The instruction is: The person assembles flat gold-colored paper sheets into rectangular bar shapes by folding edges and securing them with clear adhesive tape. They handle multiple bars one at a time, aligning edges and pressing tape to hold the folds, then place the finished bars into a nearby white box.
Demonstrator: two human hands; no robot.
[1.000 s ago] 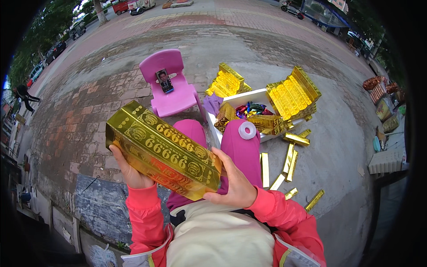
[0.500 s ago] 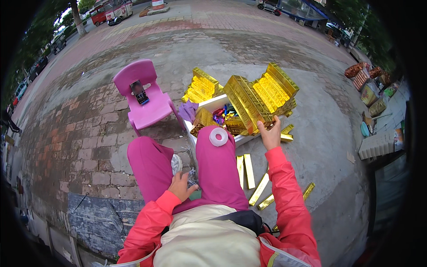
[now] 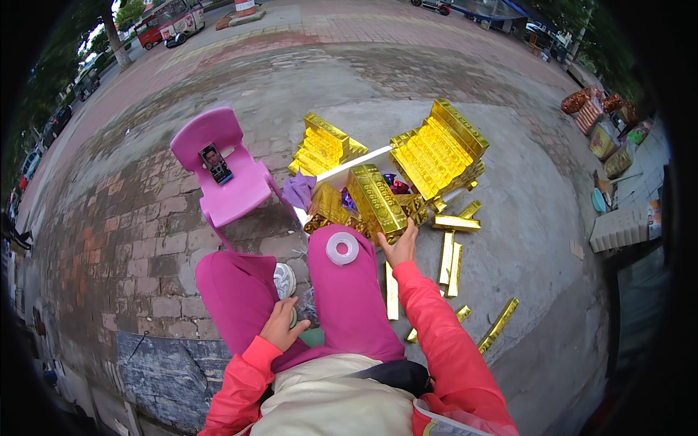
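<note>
My right hand (image 3: 398,245) grips the near end of a shiny gold-foil bar-shaped block (image 3: 376,198), held slanting over a white box (image 3: 356,166) beyond my knees. Inside that box lie other gold pieces (image 3: 331,205) and crumpled purple and dark red foil, partly hidden by the block. Fingers apart and holding nothing, my left hand (image 3: 280,327) rests by my left thigh near my shoe (image 3: 284,280). A roll of pale tape (image 3: 342,248) lies flat on my right knee.
Gold bar stacks stand left (image 3: 325,145) and right (image 3: 440,149) of the box. Several loose gold bars (image 3: 446,258) lie on the pavement at right. A pink plastic chair (image 3: 236,182) holds a phone (image 3: 216,163); purple crumpled material (image 3: 298,190) sits beside it. Filled bags (image 3: 603,138) stand far right.
My right hand has brought the gold block leftward and nearer, from before the right stack to above the box. My left hand stays by my thigh; the view has shifted slightly.
</note>
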